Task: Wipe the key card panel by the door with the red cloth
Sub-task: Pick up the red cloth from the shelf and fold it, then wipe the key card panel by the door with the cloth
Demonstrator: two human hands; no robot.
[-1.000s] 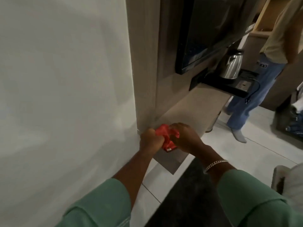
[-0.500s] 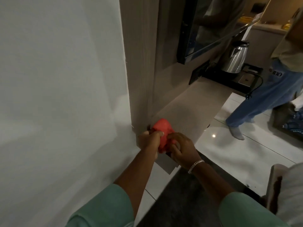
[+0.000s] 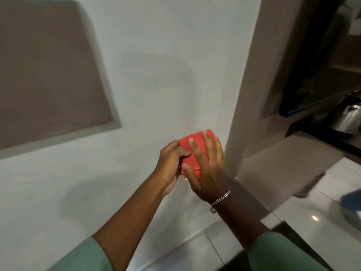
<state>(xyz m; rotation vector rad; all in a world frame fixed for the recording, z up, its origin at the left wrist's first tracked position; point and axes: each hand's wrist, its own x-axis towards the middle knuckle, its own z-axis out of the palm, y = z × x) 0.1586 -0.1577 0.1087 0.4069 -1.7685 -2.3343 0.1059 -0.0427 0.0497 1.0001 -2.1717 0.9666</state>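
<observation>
The red cloth [image 3: 192, 148] is folded into a flat pad in front of the white wall [image 3: 166, 65]. My left hand [image 3: 172, 163] grips its left edge from below. My right hand [image 3: 205, 165] lies flat over the cloth with fingers spread and the thumb under its lower edge; a silver bracelet circles that wrist. No key card panel shows in the head view.
A grey-brown recessed panel [image 3: 48, 71] fills the wall's upper left. A wooden pillar [image 3: 248, 85] stands to the right, with a wooden counter [image 3: 283, 165], a dark screen [image 3: 316, 65] and a steel kettle [image 3: 349, 118] beyond. Glossy floor tiles [image 3: 312, 202] lie at lower right.
The view has swung left onto the white wall. The bunched cloth is now folded flat, and my right hand has opened out over it. Both hands have risen away from the counter corner.
</observation>
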